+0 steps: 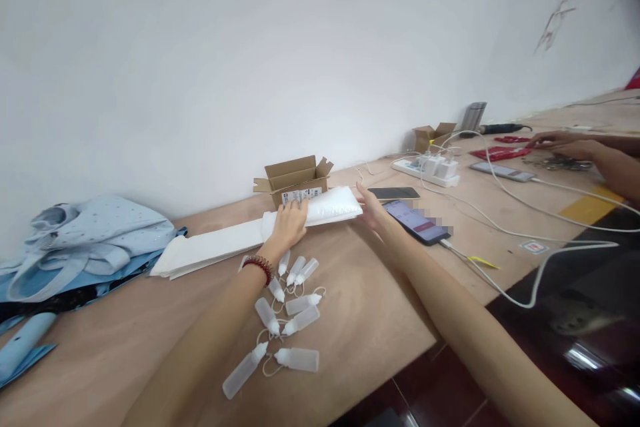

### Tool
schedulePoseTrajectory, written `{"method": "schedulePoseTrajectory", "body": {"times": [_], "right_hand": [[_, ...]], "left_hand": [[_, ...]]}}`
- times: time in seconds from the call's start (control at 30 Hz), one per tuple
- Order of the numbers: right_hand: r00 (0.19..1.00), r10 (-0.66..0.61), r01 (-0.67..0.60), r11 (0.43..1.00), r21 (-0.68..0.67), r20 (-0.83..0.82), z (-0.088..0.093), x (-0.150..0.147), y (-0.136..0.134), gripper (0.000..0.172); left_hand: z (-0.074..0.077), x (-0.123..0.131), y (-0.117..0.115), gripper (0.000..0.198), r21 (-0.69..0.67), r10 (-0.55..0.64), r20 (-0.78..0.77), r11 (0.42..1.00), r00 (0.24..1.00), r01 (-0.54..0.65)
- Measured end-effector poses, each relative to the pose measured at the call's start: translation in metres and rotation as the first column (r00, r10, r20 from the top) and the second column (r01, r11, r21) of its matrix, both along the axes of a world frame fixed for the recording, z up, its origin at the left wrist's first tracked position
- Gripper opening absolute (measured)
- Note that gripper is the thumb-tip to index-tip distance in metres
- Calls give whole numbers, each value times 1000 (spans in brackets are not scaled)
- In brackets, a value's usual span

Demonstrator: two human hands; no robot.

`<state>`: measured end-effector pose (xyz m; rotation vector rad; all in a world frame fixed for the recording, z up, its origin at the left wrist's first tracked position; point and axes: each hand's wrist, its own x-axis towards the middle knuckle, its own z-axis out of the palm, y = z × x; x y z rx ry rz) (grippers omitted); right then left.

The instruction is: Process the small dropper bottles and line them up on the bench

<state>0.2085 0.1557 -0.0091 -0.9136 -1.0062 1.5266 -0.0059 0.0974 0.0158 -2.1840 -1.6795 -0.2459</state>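
My left hand (289,223) lies over a shiny white plastic packet (333,207), its fingers curled across the near end. At the packet's right end, my right hand (371,210) grips the edge, with some fingers hidden behind it. A flat stack of white paper-like sheets (215,247) extends left from under the packet. Just behind stands an open cardboard box (293,177) with a label. Several small translucent dropper bottles (303,320) with looped cap straps lie on the table below my left hand.
A phone (417,221) on a charging cable lies right of my right hand, near a dark flat device (395,193). A power strip (433,170) trails white cables. Light-blue fabric (100,240) is heaped at left. Another person's hands (570,147) work at far right by red packets (500,152).
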Motion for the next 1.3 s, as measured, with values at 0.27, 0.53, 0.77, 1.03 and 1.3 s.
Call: {"method": "schedulePoseTrajectory", "body": {"times": [0.27,0.53,0.77,1.03,1.3], "right_hand": [[952,284,-195,849,492,-114,42,-9,-24,53],[897,441,-386,757,527,23,35,-70,-78,55],[918,391,-325,843,429,-72,35,-76,-92,45],[927,289,-204,922,329,-237,33,-66,-81,42],[958,213,-147,940,308,-192,29,-57,-67,43]], "left_hand": [[56,15,-63,60,277,-85,417,960,905,-37],[55,22,-94,65,54,-100,733,995,672,89],[57,9,-102,94,-95,-168,685,944,709,316],[52,-107,-90,52,-139,-17,381,987,924,76],[-19,-187,-83,53,-230,101,96,970,990,-76]]}}
